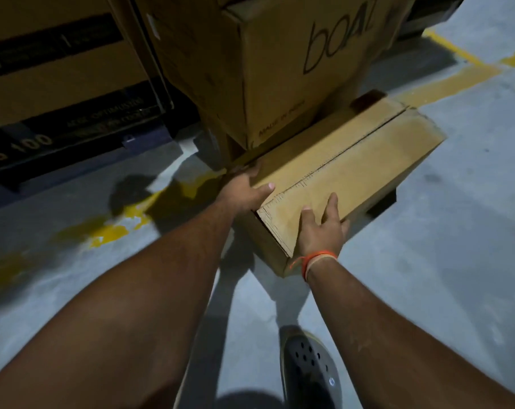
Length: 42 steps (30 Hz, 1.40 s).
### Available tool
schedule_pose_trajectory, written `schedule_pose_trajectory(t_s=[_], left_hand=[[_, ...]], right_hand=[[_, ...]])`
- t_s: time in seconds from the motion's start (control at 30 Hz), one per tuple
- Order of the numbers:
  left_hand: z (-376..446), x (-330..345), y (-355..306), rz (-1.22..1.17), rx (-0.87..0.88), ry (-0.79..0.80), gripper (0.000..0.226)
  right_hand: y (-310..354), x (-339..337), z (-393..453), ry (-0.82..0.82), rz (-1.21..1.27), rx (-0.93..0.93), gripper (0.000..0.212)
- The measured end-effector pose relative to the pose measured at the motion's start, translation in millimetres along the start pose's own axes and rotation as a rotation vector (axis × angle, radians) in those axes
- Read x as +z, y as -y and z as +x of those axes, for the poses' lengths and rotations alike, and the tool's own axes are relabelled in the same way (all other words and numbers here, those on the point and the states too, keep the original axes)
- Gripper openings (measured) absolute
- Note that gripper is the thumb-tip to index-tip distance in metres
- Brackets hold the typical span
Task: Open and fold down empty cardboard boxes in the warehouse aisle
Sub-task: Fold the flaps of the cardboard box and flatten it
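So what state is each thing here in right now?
Low box: closed, top flaps meeting at the seam, on the floor.
Printed box: closed, its corner resting on the low box.
Left hand: holding the low box's near corner.
Right hand: flat on its top.

Both forearms are bare, an orange thread band is tied around the right wrist, and a dark perforated clog covers one foot.
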<state>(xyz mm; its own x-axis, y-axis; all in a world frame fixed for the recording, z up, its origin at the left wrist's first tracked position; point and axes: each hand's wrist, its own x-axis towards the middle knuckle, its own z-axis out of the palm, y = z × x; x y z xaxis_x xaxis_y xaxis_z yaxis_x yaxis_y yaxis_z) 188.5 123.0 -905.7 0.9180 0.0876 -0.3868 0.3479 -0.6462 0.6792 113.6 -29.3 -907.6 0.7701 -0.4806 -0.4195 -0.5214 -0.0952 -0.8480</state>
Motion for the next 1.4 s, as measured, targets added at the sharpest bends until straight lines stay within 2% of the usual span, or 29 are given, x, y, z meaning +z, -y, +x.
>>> schedule_pose_trajectory(t_s=[0.2,0.37,0.5,0.6,0.8,1.13,1.27,1.4], left_hand=[[-13,-2,9,0.085,0.074,-0.055,0.081],[-60,-13,33,0.493,0.070,-0.140,0.089],[-119,-32,68,0.703,0.032,-0.088,0.092],[-167,-36,115,0.607,-0.071,-0.039,0.096],[-291,-34,166,0.342,-0.348,-0.112,0.104],[-427,-59,268,0.245,-0.681,-0.236,0.110],[-448,-76,300,0.173,-0.728,-0.278,0.114],[-433,-93,303,0.053,-0.610,-0.278,0.119]], right_hand=[[0,4,-26,-0.008,-0.119,0.007,0.069],[-15,-9,-58,0.092,-0.212,-0.018,0.070],[-32,-14,-103,0.225,-0.347,-0.041,0.074],[-45,-18,-138,0.331,-0.461,-0.070,0.080],[-84,-23,-209,0.527,-0.675,-0.168,0.087],[-107,28,-305,0.944,-0.885,-0.424,0.097],[-111,58,-334,1.012,-0.926,-0.495,0.099],[-108,67,-334,1.010,-0.950,-0.496,0.100]])
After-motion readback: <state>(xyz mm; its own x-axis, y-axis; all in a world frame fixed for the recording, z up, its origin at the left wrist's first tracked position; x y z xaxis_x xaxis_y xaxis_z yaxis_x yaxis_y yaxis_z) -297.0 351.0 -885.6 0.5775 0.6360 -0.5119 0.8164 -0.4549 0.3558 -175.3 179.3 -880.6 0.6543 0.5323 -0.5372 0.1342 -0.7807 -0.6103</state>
